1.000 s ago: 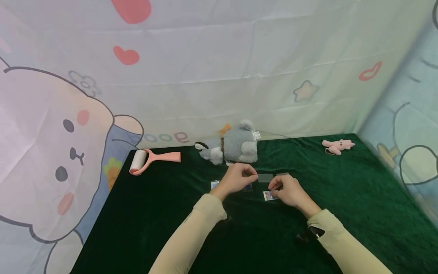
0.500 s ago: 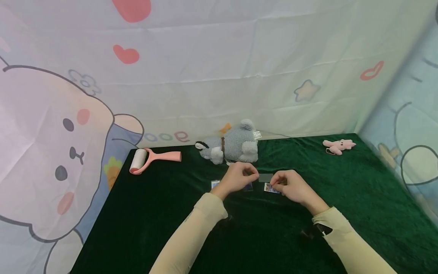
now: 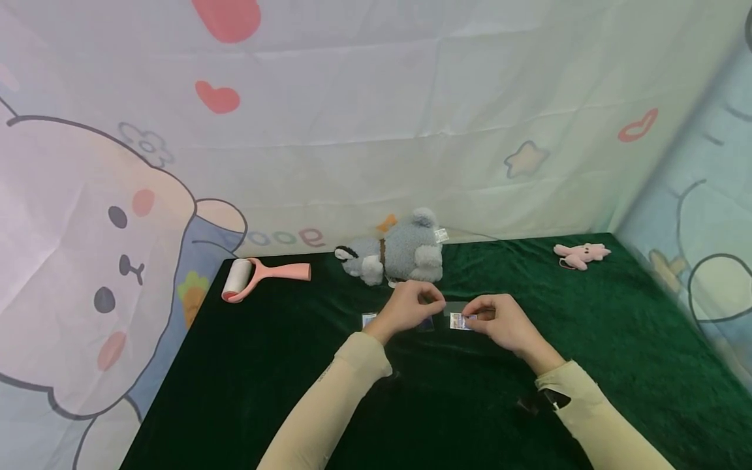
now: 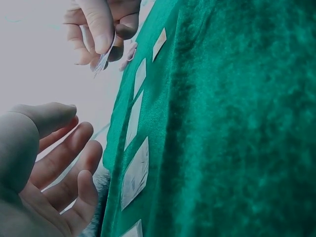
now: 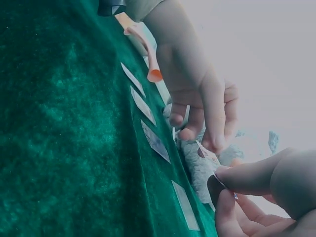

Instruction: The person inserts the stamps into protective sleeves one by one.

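Note:
My right hand (image 3: 505,321) pinches a small printed card (image 3: 458,321) between thumb and fingers, above the green cloth. From the right wrist camera, that card (image 5: 211,157) shows close to the fingertips of my left hand (image 5: 195,84). Facing it in the head view, my left hand (image 3: 405,307) hovers with loosely bent fingers and nothing between them. Below the hands, a row of flat cards or sleeves lies on the cloth, among them a shiny one (image 4: 136,173) and a pale one (image 4: 133,118). Part of the row is hidden behind the hands in the head view.
A grey plush toy (image 3: 408,251) lies behind the hands against the printed backdrop (image 3: 376,98). At the back left is a pink-handled lint roller (image 3: 282,271). A small pink plush toy (image 3: 581,254) rests at the back right of the green cloth (image 3: 634,326).
My right hand has raised the card from the cloth and brought it farther back, then slightly left towards my left hand. The left hand has stayed nearly still.

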`<action>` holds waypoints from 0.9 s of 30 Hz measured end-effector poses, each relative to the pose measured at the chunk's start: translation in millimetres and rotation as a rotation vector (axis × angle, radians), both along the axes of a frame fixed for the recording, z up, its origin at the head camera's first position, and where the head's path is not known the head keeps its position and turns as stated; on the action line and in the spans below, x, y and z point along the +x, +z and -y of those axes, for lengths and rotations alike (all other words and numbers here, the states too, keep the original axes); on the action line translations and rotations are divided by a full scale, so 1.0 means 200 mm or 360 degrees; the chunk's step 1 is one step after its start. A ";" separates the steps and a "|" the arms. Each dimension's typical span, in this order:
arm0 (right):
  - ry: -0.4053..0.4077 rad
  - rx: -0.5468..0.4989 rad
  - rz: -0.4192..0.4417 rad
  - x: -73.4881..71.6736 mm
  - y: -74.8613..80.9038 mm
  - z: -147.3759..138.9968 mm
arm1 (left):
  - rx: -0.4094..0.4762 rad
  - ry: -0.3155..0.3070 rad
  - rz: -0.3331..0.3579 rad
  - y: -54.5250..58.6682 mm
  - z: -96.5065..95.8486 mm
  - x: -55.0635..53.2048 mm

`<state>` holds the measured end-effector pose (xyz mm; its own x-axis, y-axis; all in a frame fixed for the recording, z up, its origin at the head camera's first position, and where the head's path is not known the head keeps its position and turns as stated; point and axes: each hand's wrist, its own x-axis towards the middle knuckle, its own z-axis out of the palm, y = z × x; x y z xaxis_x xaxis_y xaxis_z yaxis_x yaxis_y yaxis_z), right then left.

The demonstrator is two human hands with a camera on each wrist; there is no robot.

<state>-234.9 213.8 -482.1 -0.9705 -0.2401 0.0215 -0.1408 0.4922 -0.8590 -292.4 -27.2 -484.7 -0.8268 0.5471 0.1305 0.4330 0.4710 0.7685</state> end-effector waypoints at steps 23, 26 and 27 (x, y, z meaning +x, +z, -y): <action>-0.0114 -0.0079 -0.0066 0.00 0.00 -0.05 | -0.0183 0.0048 -0.0138 -0.07 -0.13 -0.06; -0.0114 -0.0088 -0.0047 0.00 0.00 -0.05 | -0.0240 0.0065 -0.0128 -0.07 -0.14 -0.07; -0.0116 -0.0086 -0.0046 0.00 0.00 -0.05 | -0.0253 0.0070 -0.0116 -0.07 -0.15 -0.07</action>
<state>-235.8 223.9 -483.0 -0.9842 -0.1664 0.0606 -0.1312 0.4549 -0.8808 -306.7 2.5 -499.7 -0.8419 0.5291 0.1056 0.4611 0.6038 0.6503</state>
